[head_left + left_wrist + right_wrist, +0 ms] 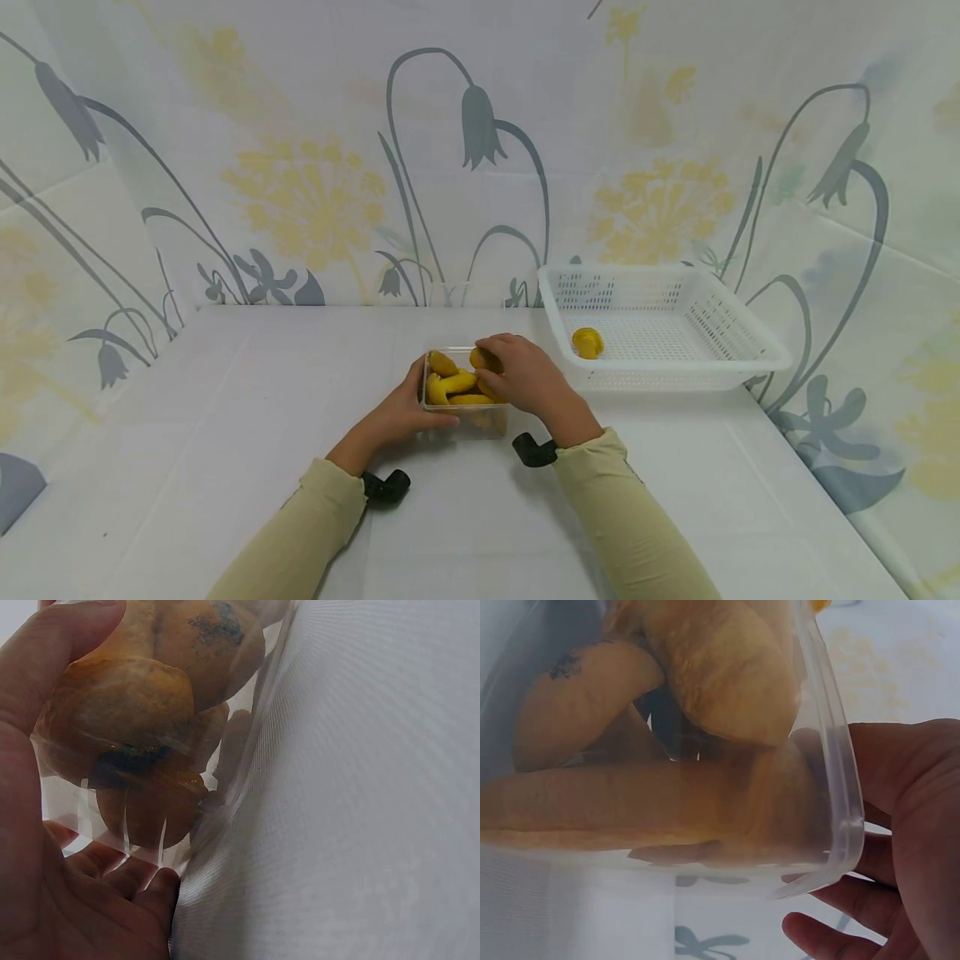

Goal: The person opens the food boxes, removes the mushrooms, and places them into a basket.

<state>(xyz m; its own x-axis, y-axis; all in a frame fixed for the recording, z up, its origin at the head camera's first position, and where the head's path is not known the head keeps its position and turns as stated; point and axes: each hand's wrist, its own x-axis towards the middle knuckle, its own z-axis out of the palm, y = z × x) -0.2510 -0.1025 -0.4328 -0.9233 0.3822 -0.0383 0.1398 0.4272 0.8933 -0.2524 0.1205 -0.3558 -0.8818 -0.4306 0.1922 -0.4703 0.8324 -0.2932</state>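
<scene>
A clear plastic box (467,423) stands on the white table, filled with several yellow, rounded, mushroom-like pieces (453,383). My left hand (397,414) grips its left side, thumb along the front wall. In the left wrist view, dark blue marks show on the pieces (116,712) through the plastic, with the left hand's fingers (135,889) under its edge. At the box's right rear corner, my right hand (528,377) pinches one yellow piece (486,360) at rim height. The right wrist view shows the right hand (937,817) beside the rim; its fingertips are partly hidden.
To the right rear, a white perforated plastic basket (667,375) holds one yellow piece (587,342). A faint transparent container (467,295) stands at the table's back edge. Flower-patterned cloth (315,200) hangs behind and on both sides of the table (285,392).
</scene>
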